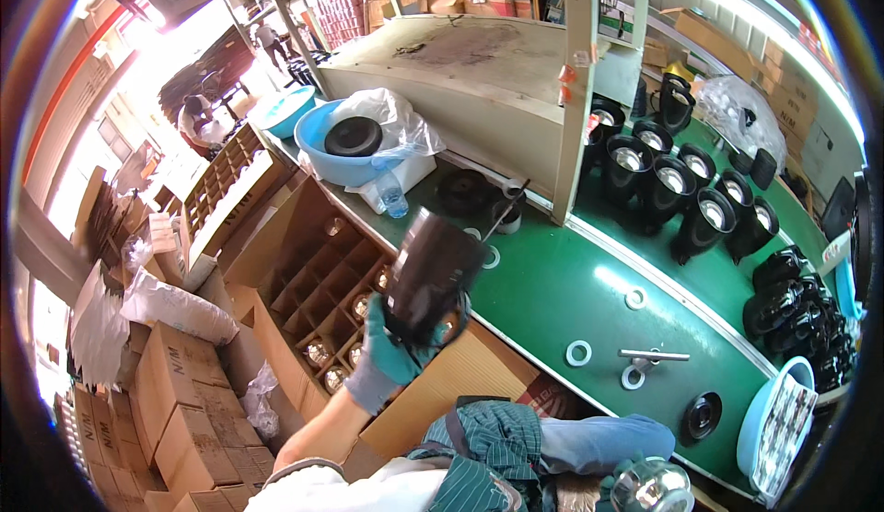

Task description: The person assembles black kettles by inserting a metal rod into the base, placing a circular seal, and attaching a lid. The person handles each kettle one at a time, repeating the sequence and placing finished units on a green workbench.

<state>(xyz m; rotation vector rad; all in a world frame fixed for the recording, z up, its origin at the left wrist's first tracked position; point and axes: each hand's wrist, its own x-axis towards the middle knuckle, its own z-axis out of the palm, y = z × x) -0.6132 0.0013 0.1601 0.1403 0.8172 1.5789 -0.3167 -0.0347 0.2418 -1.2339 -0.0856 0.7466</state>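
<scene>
My left hand, in a grey and teal glove, is closed around a glossy black jug body, held tilted above the box and the table's edge. At the lower edge my right hand, in a teal glove, mostly hidden, grips a silvery glass flask liner. Beneath my left hand a divided cardboard box holds several similar silvery liners in its cells; other cells show bare cardboard.
On the green table lie white rings, a metal T-shaped tool and a black disc. Several black jug bodies stand far right. A blue basin sits at the back; cartons are stacked left.
</scene>
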